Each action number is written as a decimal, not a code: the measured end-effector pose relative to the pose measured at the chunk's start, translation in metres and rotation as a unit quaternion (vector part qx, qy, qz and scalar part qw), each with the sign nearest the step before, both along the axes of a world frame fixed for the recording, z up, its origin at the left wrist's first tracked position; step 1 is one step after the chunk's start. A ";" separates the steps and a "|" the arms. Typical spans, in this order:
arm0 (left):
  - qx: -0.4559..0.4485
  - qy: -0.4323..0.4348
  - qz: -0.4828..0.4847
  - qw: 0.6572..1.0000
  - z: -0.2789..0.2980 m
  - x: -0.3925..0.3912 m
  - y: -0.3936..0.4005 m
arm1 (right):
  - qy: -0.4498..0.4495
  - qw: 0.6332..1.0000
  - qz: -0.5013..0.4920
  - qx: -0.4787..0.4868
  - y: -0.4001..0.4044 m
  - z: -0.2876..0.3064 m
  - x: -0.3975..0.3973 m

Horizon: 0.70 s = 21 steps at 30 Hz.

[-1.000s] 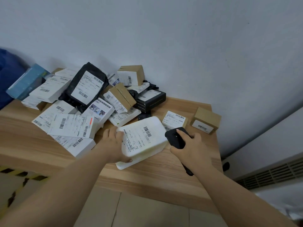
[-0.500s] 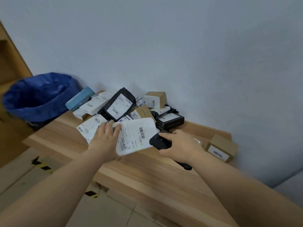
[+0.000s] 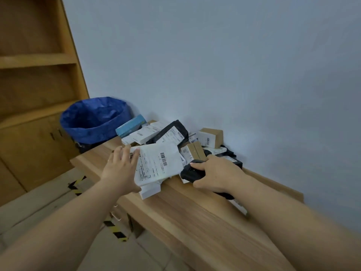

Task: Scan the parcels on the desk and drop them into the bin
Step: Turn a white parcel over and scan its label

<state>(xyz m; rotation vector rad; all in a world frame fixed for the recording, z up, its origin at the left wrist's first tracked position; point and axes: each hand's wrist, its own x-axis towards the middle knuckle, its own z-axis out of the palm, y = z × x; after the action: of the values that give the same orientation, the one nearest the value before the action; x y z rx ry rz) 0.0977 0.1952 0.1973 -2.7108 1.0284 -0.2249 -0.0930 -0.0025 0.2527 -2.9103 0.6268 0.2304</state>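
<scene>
Above wood-grain desk, left hand gripping soft white mailer, barcoded label up; right hand clenched round black scanner. Beyond, blue crinkled bin.

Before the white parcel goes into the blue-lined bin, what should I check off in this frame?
1. Left hand grips the white parcel: ok.
2. Parcel lifted off the desk: cannot tell.
3. Barcode label faces up: ok.
4. Right hand holds the black scanner: ok.
5. Scan registered: cannot tell.
6. Blue-lined bin mouth open, beyond the desk end: ok.
</scene>
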 end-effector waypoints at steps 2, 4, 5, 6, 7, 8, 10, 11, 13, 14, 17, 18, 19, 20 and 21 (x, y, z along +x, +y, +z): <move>-0.015 0.006 0.032 0.999 0.000 0.008 0.012 | -0.029 1.000 -0.001 0.012 0.007 0.000 0.015; -0.041 0.008 0.067 0.997 0.001 0.019 0.027 | -0.070 0.997 0.001 0.032 0.016 -0.001 0.034; -0.056 0.011 0.085 0.995 0.002 0.025 0.036 | -0.090 0.995 0.004 0.044 0.022 -0.001 0.046; -0.068 0.013 0.101 0.992 0.003 0.033 0.046 | -0.106 0.993 0.007 0.054 0.030 -0.002 0.058; -0.076 0.012 0.116 0.990 0.004 0.042 0.057 | -0.119 0.991 0.010 0.060 0.038 -0.002 0.072; -0.082 0.008 0.130 0.988 0.004 0.051 0.069 | -0.133 0.989 0.013 0.061 0.047 -0.002 0.087; -0.097 -0.008 0.157 0.983 0.007 0.072 0.097 | -0.168 0.983 0.018 0.072 0.069 -0.003 0.123; -0.106 -0.014 0.171 0.979 0.008 0.084 0.112 | -0.188 0.978 0.019 0.086 0.080 -0.004 0.143; -0.123 -0.015 0.201 0.972 0.012 0.109 0.145 | -0.226 0.967 0.025 0.110 0.107 -0.006 0.188; -0.127 -0.014 0.217 0.968 0.015 0.124 0.162 | -0.242 0.963 0.032 0.117 0.122 -0.006 0.212; -0.118 -0.033 0.260 0.958 0.025 0.176 0.219 | -0.273 0.951 0.063 0.132 0.171 -0.005 0.286; -0.108 -0.044 0.272 0.955 0.029 0.195 0.238 | -0.280 0.948 0.071 0.136 0.189 -0.004 0.312; -0.101 -0.053 0.283 0.952 0.034 0.216 0.257 | -0.290 0.943 0.080 0.141 0.207 -0.002 0.338; -0.101 -0.062 0.294 0.949 0.039 0.236 0.275 | -0.299 0.939 0.090 0.145 0.225 -0.001 0.364; -0.103 -0.071 0.303 0.945 0.044 0.257 0.292 | -0.305 0.936 0.097 0.150 0.243 0.001 0.389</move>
<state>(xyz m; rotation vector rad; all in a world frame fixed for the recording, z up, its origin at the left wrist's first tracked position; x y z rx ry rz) 0.3542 0.4875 0.2414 -2.9841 0.1057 -0.4193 0.2958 0.2408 0.2542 -2.5306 0.1774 -0.4982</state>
